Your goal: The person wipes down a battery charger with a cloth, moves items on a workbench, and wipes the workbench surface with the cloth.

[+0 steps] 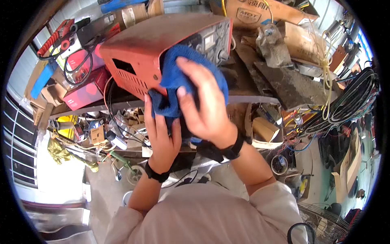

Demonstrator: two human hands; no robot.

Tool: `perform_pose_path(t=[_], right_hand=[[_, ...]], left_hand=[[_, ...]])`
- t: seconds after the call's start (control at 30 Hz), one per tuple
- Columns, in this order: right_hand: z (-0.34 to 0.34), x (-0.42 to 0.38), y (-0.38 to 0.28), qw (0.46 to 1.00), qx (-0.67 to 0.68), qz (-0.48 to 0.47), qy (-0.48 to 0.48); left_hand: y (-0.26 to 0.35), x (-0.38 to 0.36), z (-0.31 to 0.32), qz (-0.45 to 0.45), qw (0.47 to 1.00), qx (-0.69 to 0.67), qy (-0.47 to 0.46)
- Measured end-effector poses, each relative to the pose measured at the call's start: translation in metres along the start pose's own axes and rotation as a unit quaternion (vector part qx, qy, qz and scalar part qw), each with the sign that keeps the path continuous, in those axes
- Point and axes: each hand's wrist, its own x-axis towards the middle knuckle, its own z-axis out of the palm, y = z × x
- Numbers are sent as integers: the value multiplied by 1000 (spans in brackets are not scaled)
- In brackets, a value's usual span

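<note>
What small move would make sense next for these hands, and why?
Probably sliding the blue cloth with the right hand toward the uncovered knob. The right hand is on the cloth, which covers only part of the control panel on the red machine; the knob lies bare beyond it. The left hand is at the cloth's lower end.

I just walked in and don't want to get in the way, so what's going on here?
A person in a pale shirt is handling a blue cloth at the front corner of a red metal box. The right-hand grip is on the cloth, and the left-hand grip is by its lower folds. It looks like wiping, though one picture can't show the motion. The box sits on a shelf.
</note>
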Motion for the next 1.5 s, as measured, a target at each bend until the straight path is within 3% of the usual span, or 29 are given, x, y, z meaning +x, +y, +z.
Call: perform_pose_path(t=[0.03,0.1,0.17,0.33,0.5,0.67,0.77,0.8,0.9,0.93,1.03,1.17,1.23,1.33,1.37,1.43,1.47,1.5], right_hand=[[-3,-2,-2,999,37,29,5],[-8,-26,-9,998,0,-14,-66],[-7,-43,-19,993,52,51,-90],[-5,-10,-8,998,39,6,-55],[-2,-47,-6,997,7,24,-73],[9,-46,1,988,-24,132,78],[6,-46,0,998,-22,7,-50],[2,-46,-1,996,-25,9,-89],[4,-28,22,993,-70,72,56],[8,-24,24,982,-7,154,109],[11,-32,11,998,-63,-15,16],[2,-25,26,997,-65,23,25],[5,-15,29,989,-42,99,100],[6,-27,8,998,-41,-45,-35],[11,-27,9,997,3,-77,-9],[0,-22,19,999,-40,-7,-9],[1,-19,29,998,-11,53,35],[4,-18,27,981,63,169,65]], left_hand=[[0,1,0,0,1000,-3,1],[-2,7,3,3,1000,-10,2],[-2,5,-2,-3,1000,-10,-16],[2,2,3,-14,1000,-12,12],[0,2,-1,-9,1000,-10,-7],[2,0,4,-17,999,-24,32],[0,-1,3,-18,1000,-18,15],[1,-1,0,-15,1000,0,-1],[2,-2,5,-2,999,-12,31],[4,-4,4,-10,1000,-13,23],[7,-2,3,-18,1000,-13,7],[4,-6,8,-14,1000,-8,20],[2,-9,9,-2,999,-16,32],[5,-7,4,-22,1000,-19,1],[4,-5,2,-15,1000,-22,-9],[2,2,5,35,998,-16,48],[4,10,0,57,997,12,48],[8,18,-6,70,997,8,36]])
